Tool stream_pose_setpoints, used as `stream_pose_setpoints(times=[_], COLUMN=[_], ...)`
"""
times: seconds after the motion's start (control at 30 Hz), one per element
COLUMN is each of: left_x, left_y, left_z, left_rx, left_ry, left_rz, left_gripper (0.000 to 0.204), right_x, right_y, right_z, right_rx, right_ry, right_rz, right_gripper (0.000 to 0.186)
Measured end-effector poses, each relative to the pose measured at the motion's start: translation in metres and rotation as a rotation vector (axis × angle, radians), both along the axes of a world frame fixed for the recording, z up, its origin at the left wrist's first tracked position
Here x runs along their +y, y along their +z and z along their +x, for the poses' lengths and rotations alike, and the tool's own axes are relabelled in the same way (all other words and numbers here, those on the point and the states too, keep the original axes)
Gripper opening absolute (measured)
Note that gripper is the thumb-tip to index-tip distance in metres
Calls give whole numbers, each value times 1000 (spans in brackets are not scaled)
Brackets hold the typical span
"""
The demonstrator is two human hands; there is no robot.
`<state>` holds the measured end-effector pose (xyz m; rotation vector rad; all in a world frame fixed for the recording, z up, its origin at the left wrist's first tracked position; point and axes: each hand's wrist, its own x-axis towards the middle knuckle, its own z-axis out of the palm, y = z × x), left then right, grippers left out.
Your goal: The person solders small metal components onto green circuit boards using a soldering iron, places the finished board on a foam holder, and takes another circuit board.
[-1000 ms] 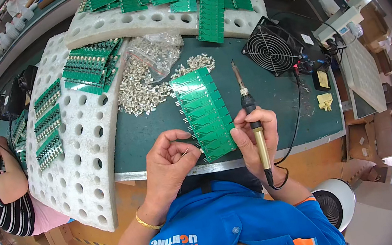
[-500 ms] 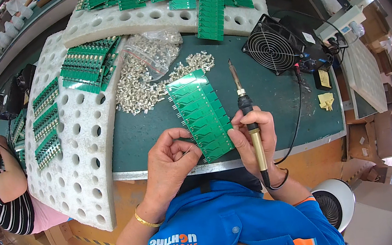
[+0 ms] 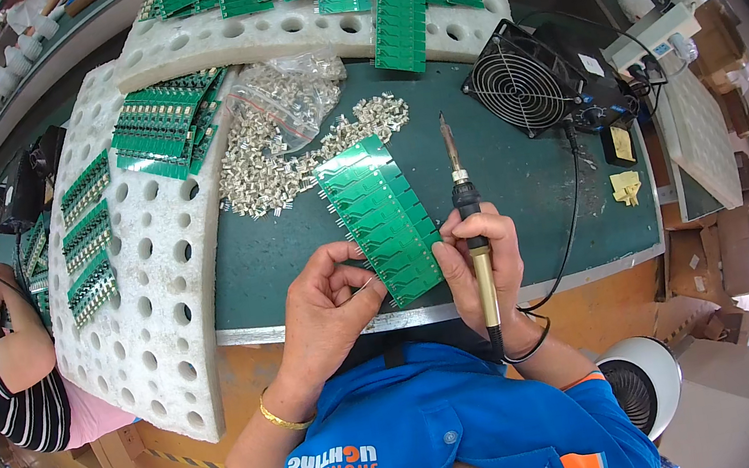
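One soldering iron (image 3: pixel 466 196) is held tip-up by the right hand (image 3: pixel 503 259), whose fingers (image 3: pixel 501 233) are clamped around its handle, while a thin wire (image 3: pixel 366 285) is pinched between thumb and forefinger of the left hand (image 3: pixel 328 300). The green circuit board (image 3: pixel 379 221) is held slanted between both hands, over the table (image 3: pixel 544 210), just in front of loose metal parts (image 3: pixel 265 168).

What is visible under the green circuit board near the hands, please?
Pale pins jut left from under the green circuit board; its underside and the bench beneath are covered.
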<state>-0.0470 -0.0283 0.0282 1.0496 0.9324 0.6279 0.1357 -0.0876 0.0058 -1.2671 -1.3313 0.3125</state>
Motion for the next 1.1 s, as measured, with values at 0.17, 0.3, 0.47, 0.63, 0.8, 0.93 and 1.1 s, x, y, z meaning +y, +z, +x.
stream_pose_setpoints(times=[0.17,0.3,0.47,0.63,0.8,0.93,1.1], left_x=[1,4,4,6,5,5,4], left_y=[-2,-3,-3,-1,0,-1,-4], left_z=[4,6,8,8,8,9,10], left_rx=[21,-93,-87,-45,-83,-85,-50], left_ry=[-2,9,8,-24,-4,14,-13], left_rz=[31,-107,-106,-82,-151,-165,-83], left_gripper=[30,33,33,34,33,32,31], right_x=[-3,-2,-5,-3,-3,-3,-3], right_y=[-5,-4,-9,-5,-4,-7,-5], right_z=[0,2,4,2,0,3,4], right_rx=[207,210,260,191,159,120,121], right_ry=[-45,-30,-37,-52,-63,-70,-73], right_rz=[-101,-115,-152,-87,-60,-72,-82], right_gripper=[25,25,26,24,23,24,24])
